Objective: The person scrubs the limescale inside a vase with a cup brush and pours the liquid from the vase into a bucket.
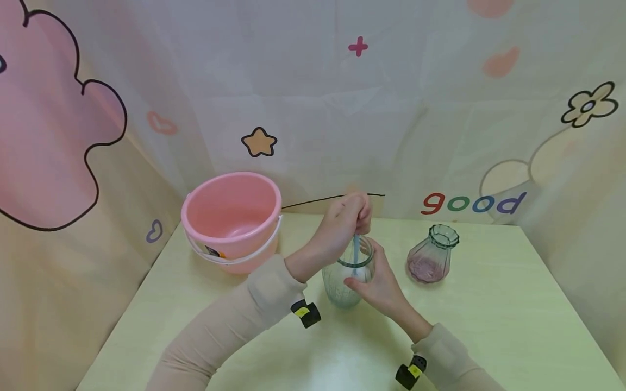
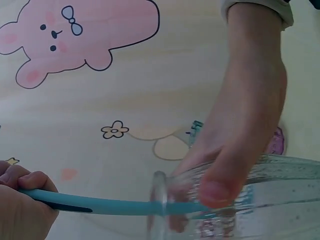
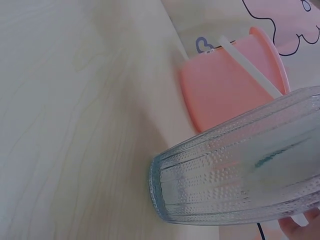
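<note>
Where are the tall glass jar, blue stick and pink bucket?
Tall glass jar (image 3: 220, 182): right wrist view, textured side wall.
Blue stick (image 2: 120, 206): left wrist view, part outside the jar.
Pink bucket (image 1: 232, 206): head view, inner back wall.

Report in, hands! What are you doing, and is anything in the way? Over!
Left hand: grips blue handle, lower end inside glass jar. Right hand: holds jar. Pink bucket and small vase: apart from jar, seemingly not blocking.

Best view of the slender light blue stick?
Left wrist: the stick runs large from left hand into clear glass jar. Head shows a thin strip; right wrist, only a teal streak through glass, possibly it.
</note>
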Demonstrator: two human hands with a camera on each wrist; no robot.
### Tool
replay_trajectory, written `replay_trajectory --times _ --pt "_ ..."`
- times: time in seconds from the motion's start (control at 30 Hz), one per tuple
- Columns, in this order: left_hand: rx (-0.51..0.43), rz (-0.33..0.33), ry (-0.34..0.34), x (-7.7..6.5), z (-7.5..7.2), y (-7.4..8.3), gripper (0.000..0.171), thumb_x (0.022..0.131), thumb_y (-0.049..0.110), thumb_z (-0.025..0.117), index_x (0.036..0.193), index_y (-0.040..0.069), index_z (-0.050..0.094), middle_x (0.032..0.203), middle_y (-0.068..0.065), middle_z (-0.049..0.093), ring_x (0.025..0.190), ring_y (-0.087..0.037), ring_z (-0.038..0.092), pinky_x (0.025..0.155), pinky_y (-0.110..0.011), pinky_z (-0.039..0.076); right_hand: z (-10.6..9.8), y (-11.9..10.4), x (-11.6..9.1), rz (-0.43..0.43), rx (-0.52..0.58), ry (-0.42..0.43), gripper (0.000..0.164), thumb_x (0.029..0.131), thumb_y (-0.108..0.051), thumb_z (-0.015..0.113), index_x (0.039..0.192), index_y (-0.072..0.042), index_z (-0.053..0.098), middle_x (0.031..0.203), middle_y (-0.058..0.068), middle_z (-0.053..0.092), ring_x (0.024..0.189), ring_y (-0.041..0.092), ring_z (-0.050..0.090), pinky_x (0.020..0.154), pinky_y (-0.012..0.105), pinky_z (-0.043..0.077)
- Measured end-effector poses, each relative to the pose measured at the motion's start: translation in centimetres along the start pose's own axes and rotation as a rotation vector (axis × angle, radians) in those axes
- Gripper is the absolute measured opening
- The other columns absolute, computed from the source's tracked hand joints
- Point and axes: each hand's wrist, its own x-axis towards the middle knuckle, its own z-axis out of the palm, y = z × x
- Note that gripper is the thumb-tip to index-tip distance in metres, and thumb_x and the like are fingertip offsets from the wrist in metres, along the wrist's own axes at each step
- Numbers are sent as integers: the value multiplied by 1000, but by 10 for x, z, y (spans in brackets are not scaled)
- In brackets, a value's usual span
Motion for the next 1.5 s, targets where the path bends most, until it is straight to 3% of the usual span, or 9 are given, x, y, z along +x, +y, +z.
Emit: replay_trajectory --times 0.5,0.77,1.0,1.23,1.5 --pt "108 -175 25 -9 -8 -45 26 92 9 27 67 6 34 61 -2 33 56 -15 32 58 -27 31 11 -3 -5 -36 -30 77 85 72 -4 74 137 5 21 137 24 33 127 38 33 103 56 26" --pt "127 -194 39 -11 -7 -48 25 91 11 27 68 6 35 63 -2 34 57 -15 33 58 -25 31 17 32 1 -54 -46 97 88 71 -12 77 140 -5 22 139 15 33 129 31 32 103 53 27" --pt "133 -188 49 -10 -9 -39 24 90 13 28 68 5 34 63 -3 34 59 -17 34 62 -29 31 20 34 0 -76 -40 135 87 71 -13 76 140 -7 23 137 13 35 126 33 35 101 53 30" --pt "81 -105 20 -5 -7 -19 26 91 14 27 66 5 31 59 -2 30 57 -16 30 60 -28 28 22 33 1 -78 -45 167 89 70 -14 78 139 -8 23 135 16 36 122 33 38 100 51 31" --pt "9 -7 -9 4 -2 15 27 92 11 26 66 5 29 57 -1 27 54 -16 25 55 -26 25 23 31 1 -46 -67 178 89 70 -17 79 139 -11 23 132 12 38 119 25 40 97 46 34"
